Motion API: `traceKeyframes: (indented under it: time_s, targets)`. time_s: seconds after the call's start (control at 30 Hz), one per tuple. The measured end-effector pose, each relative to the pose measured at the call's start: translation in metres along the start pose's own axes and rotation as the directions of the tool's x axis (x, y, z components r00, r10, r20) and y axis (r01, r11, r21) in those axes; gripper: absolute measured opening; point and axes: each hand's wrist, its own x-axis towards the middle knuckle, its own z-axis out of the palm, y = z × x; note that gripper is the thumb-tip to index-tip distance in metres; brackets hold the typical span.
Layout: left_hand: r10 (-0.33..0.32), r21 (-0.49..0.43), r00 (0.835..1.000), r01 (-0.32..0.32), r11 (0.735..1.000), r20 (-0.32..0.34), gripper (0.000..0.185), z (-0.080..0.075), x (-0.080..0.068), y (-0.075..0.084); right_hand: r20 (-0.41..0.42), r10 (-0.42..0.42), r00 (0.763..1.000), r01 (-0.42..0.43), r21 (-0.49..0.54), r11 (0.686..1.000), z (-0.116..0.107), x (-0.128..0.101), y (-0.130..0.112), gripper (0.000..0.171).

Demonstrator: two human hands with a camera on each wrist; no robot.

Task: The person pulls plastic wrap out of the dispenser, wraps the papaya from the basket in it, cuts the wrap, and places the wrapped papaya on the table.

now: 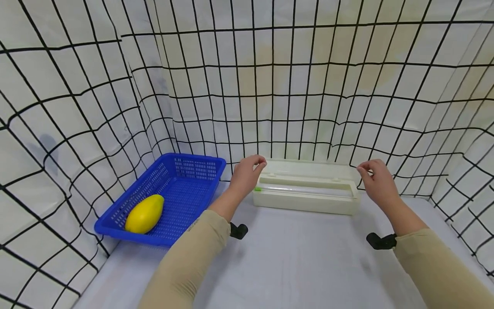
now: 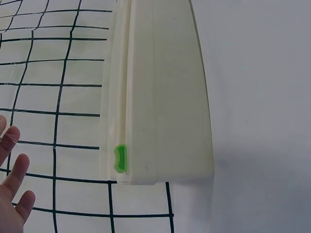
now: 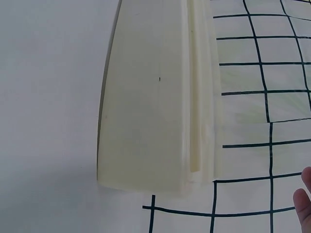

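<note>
A long cream plastic wrap dispenser stands on the white surface with its lid raised at the back. Inside lies a roll of plastic wrap, and a green slide cutter shows at its left end. My left hand is raised by the left end, thumb and fingertips pinching clear film that barely shows as glints in the left wrist view. Beyond the right end, my right hand pinches likewise; the film there is too clear to make out. Only its fingertips enter the right wrist view.
At the left sits a blue plastic basket holding a yellow, lemon-shaped fruit. Black wire grid panels backed with pale cloth surround the work surface at the back and both sides.
</note>
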Motion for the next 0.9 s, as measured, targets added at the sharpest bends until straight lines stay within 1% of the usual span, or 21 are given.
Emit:
traceKeyframes:
  time_s: [0.3, 0.6, 0.8, 0.9]
  targets:
    - [0.018, -0.024, 0.999, -0.019, 1.0, -0.028, 0.023, -0.007, 0.004, 0.005, -0.031, -0.01, 0.999, 0.01, 0.0, 1.0, -0.007, 0.003, -0.007, 0.032]
    - [0.036, -0.019, 0.999, -0.036, 0.999, -0.001, 0.024, -0.019, 0.004, 0.016, -0.02, -0.017, 1.0, 0.016, -0.019, 1.0, -0.019, 0.009, -0.012, 0.032]
    - [0.057, 0.031, 0.998, -0.058, 0.998, 0.012, 0.022, -0.03, 0.004, 0.022, -0.008, -0.011, 1.0, 0.01, -0.027, 1.0, -0.026, 0.012, -0.016, 0.034]
    - [0.063, 0.034, 0.998, -0.064, 0.997, 0.018, 0.022, -0.034, 0.005, 0.025, -0.004, 0.003, 1.0, -0.003, -0.026, 1.0, -0.028, 0.013, -0.019, 0.036]
